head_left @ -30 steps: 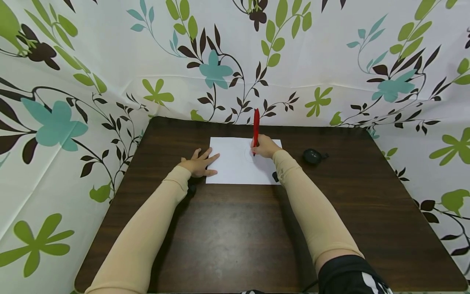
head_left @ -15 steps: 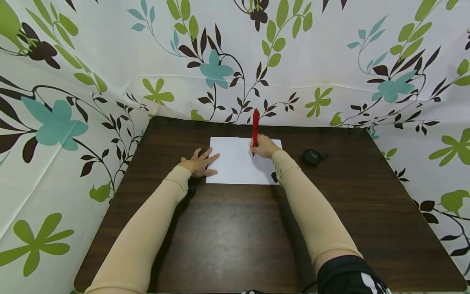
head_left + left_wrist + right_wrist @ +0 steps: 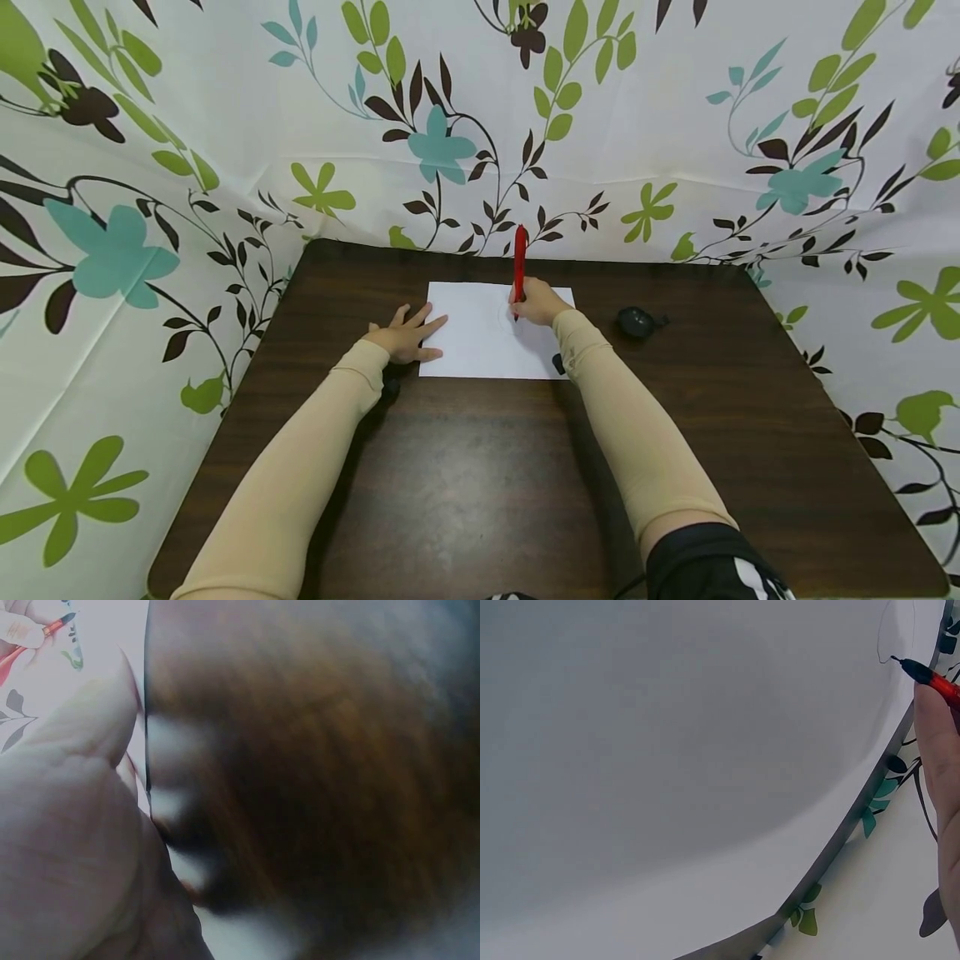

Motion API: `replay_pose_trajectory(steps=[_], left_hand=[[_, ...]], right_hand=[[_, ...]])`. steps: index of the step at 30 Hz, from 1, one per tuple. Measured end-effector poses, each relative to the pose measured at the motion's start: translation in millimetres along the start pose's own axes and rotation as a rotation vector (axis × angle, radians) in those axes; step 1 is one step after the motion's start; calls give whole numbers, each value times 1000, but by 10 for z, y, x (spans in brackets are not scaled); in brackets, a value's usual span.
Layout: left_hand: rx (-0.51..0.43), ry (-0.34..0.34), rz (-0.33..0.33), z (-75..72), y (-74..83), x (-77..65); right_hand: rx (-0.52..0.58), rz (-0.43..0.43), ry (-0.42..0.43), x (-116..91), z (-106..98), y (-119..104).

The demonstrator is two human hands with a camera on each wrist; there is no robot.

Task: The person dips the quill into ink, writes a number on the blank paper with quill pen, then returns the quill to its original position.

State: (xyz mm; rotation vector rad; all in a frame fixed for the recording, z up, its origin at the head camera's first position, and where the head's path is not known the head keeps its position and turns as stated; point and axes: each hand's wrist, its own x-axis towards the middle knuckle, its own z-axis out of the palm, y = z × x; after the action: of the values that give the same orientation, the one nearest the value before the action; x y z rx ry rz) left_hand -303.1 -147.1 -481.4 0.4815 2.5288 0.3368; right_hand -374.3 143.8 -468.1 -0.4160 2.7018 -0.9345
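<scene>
My right hand (image 3: 536, 302) pinches a red pen (image 3: 519, 258) with a black lower end, held nearly upright. Its tip is at a white sheet of paper (image 3: 480, 350), beside a faint curved line. In the right wrist view, that thin outline (image 3: 879, 645) runs up to the nib of the pen (image 3: 934, 681). Spread fingers of my left hand (image 3: 403, 340) rest on the paper's left edge. The left wrist view shows the left hand (image 3: 67, 847) large and close, with the pen (image 3: 52, 628) small at its upper left corner.
The paper lies on a dark brown wooden table (image 3: 465, 475). To the right of the sheet sits a rounded black object (image 3: 636, 322) with a small tab. A white cloth (image 3: 247, 100) with leaf and flower prints hangs behind the table and along its sides.
My right hand and the pen have shifted very slightly left, with the tip staying at the paper. The left hand rests in the same place.
</scene>
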Motion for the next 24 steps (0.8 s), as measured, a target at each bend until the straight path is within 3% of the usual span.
replay_pose_trajectory(steps=[8, 24], left_hand=[[-3, -6, -2, -26, 46, -64], [-8, -6, -6, -16, 30, -42]], right_hand=[[-1, -22, 2, -18, 4, -20], [-36, -41, 17, 21, 56, -55]])
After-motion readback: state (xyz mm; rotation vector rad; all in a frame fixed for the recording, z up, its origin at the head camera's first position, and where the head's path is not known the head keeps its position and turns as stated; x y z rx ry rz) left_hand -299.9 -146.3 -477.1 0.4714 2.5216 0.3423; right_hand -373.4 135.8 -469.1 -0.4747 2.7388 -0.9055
